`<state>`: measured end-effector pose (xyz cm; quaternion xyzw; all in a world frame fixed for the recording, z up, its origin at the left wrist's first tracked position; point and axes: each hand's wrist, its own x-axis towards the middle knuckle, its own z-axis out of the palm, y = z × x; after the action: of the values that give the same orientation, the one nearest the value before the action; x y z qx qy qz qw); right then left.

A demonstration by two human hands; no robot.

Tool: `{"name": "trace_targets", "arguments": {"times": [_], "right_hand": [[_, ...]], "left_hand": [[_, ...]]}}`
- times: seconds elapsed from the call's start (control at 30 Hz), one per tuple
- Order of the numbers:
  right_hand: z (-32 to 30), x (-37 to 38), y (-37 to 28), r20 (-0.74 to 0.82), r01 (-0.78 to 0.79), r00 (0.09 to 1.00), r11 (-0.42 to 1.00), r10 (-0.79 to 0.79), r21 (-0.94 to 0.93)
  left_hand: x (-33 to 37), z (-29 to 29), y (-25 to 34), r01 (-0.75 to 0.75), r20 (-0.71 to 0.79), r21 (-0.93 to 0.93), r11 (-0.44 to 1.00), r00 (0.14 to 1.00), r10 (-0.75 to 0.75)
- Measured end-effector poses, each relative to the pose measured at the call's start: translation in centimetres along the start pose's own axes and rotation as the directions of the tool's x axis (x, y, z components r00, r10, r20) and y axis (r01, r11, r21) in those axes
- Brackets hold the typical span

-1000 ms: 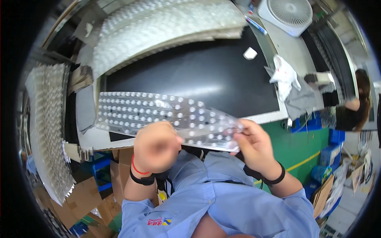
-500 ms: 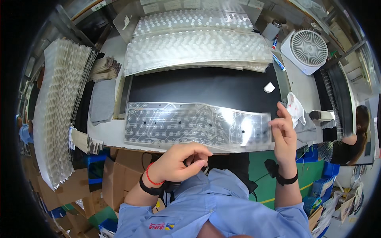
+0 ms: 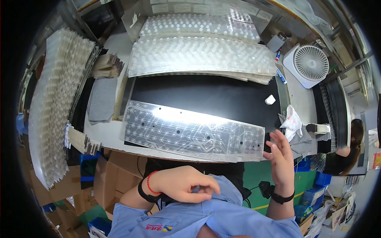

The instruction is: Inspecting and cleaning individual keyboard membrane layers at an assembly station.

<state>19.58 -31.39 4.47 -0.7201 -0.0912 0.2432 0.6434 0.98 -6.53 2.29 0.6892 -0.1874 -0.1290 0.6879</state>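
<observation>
A clear keyboard membrane sheet point(image 3: 170, 129) with printed traces and dots lies slanted over the front of the black mat point(image 3: 206, 93), its right end nearest me. At its right edge is my right hand point(image 3: 281, 160), fingers spread and tips by the edge; whether they touch it I cannot tell. My left hand point(image 3: 186, 184) hovers in front of my body, off the table. Its fingers are loosely curled, with a gap between thumb and forefinger and nothing seen in it.
Stacked clear dotted sheets point(image 3: 202, 57) stand behind the mat, and another tall stack point(image 3: 55, 103) is at left. A white object point(image 3: 270, 99), markers point(image 3: 281, 76), a fan point(image 3: 307, 65), a white cloth point(image 3: 292, 123) and a grey cloth point(image 3: 102, 99) lie around. Another person point(image 3: 349, 146) is at far right.
The sheet's right end has swung toward me and the sheet now looks flatter. My right hand has come nearer with it. My left hand has drawn back from the table edge.
</observation>
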Motion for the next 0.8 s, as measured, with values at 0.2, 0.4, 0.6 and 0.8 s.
{"name": "trace_targets", "arguments": {"times": [0.2,0.4,0.6,0.8], "right_hand": [[-0.8,1.1,0.9,0.192,-0.146,0.972,0.989,0.138,0.028],[0.0,1.3,0.2,0.180,0.109,0.980,0.981,-0.079,-0.163],[0.1,5.2,-2.2,0.065,0.529,0.827,0.734,-0.558,-0.426],[0.6,10.3,-9.3,0.077,0.630,0.753,0.682,-0.654,-0.372]], "left_hand": [[0.1,-0.1,-0.6,-0.035,-0.020,0.053,0.998,0.999,0.036],[-0.5,-0.6,-0.8,-0.083,-0.077,0.068,0.994,0.993,0.088],[-1.2,-1.6,-0.7,-0.130,-0.204,0.087,0.988,0.968,0.146],[-1.5,-2.2,-1.6,-0.185,-0.271,0.073,0.980,0.942,0.198]]}}
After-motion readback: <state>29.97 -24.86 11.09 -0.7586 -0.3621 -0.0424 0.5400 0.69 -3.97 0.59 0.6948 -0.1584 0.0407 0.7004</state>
